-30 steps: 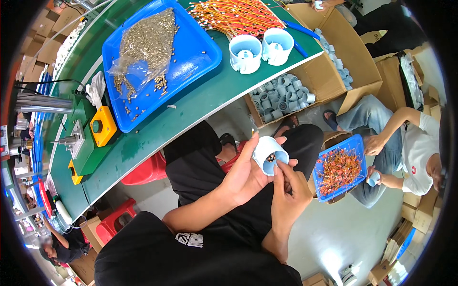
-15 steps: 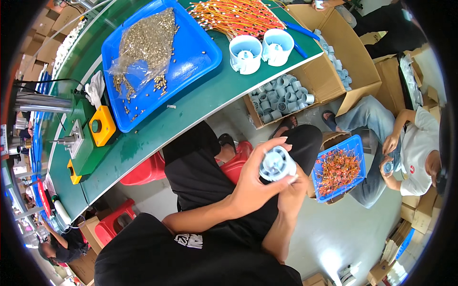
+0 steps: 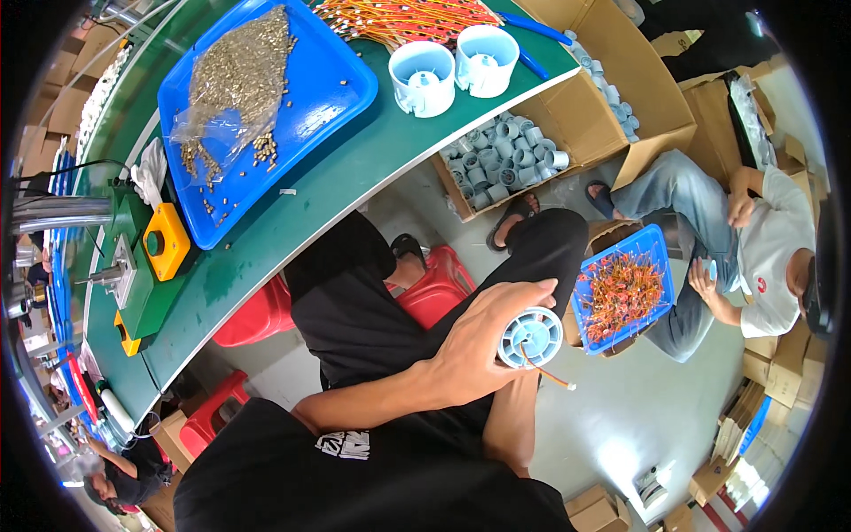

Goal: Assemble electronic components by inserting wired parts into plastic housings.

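My left hand (image 3: 483, 332) is wrapped around a light-blue plastic housing (image 3: 530, 338). Its round spoked end faces up, and a short orange and brown wire lead (image 3: 542, 368) with a small white connector hangs out of it. My right hand lies behind the left one, so only its forearm (image 3: 511, 426) shows plainly; the fingers are hidden. On the green table stand two similar light-blue cups (image 3: 422, 80) beside each other, open end up.
A blue tray (image 3: 332, 97) with a bag of small brass parts lies on the green table (image 3: 266, 238), near a yellow button box (image 3: 168, 241). Cardboard boxes (image 3: 612, 133) hold more light-blue parts. A blue basket (image 3: 667, 306) of wire leads stands right, beside a seated person (image 3: 780, 230).
The housing has turned over, so its spoked end with the wire lead now shows. My right hand has gone behind the left. The view has shifted slightly.
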The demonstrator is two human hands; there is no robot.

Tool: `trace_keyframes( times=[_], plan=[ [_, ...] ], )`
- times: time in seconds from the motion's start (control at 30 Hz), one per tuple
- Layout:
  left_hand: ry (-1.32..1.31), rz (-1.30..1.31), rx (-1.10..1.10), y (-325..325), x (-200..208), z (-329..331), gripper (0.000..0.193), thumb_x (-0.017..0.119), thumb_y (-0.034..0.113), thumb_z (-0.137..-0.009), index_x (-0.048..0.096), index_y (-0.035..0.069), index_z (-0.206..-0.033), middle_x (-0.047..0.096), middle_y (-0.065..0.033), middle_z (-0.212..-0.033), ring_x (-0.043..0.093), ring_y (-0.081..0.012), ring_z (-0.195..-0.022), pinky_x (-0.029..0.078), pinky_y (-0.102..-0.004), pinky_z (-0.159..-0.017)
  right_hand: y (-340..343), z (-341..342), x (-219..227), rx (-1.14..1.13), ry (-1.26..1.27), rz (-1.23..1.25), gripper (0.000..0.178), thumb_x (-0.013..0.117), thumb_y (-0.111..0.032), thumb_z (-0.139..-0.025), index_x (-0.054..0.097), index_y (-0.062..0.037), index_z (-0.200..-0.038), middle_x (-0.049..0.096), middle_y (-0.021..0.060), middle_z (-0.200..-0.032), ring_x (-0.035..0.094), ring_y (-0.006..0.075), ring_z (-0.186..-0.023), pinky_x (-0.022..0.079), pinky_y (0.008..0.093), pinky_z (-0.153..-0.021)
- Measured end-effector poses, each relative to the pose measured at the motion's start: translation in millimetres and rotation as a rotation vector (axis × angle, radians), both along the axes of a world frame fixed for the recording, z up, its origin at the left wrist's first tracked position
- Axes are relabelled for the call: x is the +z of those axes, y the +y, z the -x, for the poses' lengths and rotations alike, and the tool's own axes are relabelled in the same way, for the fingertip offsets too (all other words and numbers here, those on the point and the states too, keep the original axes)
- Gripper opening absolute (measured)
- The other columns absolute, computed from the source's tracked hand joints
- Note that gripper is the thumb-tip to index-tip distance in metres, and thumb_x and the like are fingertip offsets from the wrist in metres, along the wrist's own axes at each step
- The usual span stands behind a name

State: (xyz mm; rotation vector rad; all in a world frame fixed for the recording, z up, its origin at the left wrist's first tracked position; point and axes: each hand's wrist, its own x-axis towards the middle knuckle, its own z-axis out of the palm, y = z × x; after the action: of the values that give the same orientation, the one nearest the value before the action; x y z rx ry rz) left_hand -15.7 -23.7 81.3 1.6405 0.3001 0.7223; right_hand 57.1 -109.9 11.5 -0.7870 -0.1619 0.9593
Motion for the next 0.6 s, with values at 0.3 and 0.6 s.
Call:
trace_keyframes(
  times=[0.3,0.6],
  plan=[
    [-0.06,-0.054,0.045,-7.9,-7.4,-0.6,0.074,0.077,-0.005,-0.063,0.044,0.001,-0.128,0.057,-0.0195,-0.119,0.058,-0.0309,-0.11,0.046,-0.0397,-0.093,-14.0,13.5,-9.2,-0.009,0.06,0.076,0.025,0.072,-0.021,-0.082,0.065,0.0008,-0.092,0.065,0.0017,-0.087,0.06,0.0084,-0.077,0.048,0.0222,-0.069],
    [-0.04,0.072,0.142,-10.9,-15.7,-4.4,0.076,0.081,-0.006,-0.064,0.041,0.0,-0.128,0.056,-0.0185,-0.119,0.059,-0.0235,-0.106,0.048,-0.0335,-0.089,-0.5,7.1,-19.7,0.009,0.11,0.13,0.026,0.072,-0.022,-0.082,0.065,0.0008,-0.091,0.065,0.0014,-0.086,0.059,0.0083,-0.076,0.047,0.0217,-0.068]
  ],
)
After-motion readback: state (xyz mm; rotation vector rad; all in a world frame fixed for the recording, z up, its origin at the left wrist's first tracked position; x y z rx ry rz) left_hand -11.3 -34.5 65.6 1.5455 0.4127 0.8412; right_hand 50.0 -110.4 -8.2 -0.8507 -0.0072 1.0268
